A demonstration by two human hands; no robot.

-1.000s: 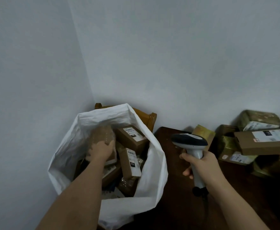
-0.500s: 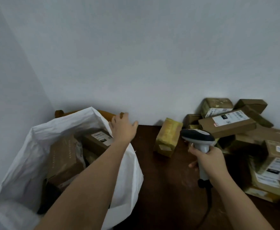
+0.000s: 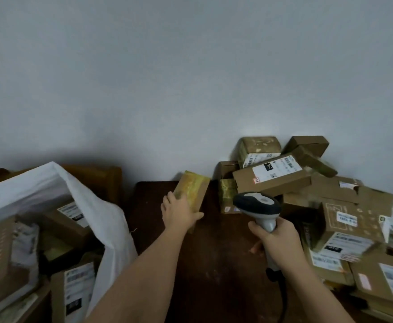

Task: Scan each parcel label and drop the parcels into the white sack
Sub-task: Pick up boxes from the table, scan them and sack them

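Observation:
My left hand (image 3: 179, 212) grips the near end of a small yellow-taped parcel (image 3: 194, 191) that leans at the back of the dark wooden table (image 3: 204, 264). My right hand (image 3: 275, 238) holds a grey and black barcode scanner (image 3: 258, 207) by its handle, head pointing up and left. A pile of cardboard parcels (image 3: 330, 206) with white labels fills the table's right side. The white sack (image 3: 93, 206) stands open at the left, with several labelled boxes (image 3: 72, 215) inside.
A wooden chair back (image 3: 97, 176) stands behind the sack against the grey wall. The scanner's black cable (image 3: 284, 299) hangs down near the table's front. Bare dark tabletop lies between the sack and the pile.
My left hand left the sack, passed over its rim and now grips the yellow-taped parcel on the table. The view swung right, and the scanner hand stayed roughly in place.

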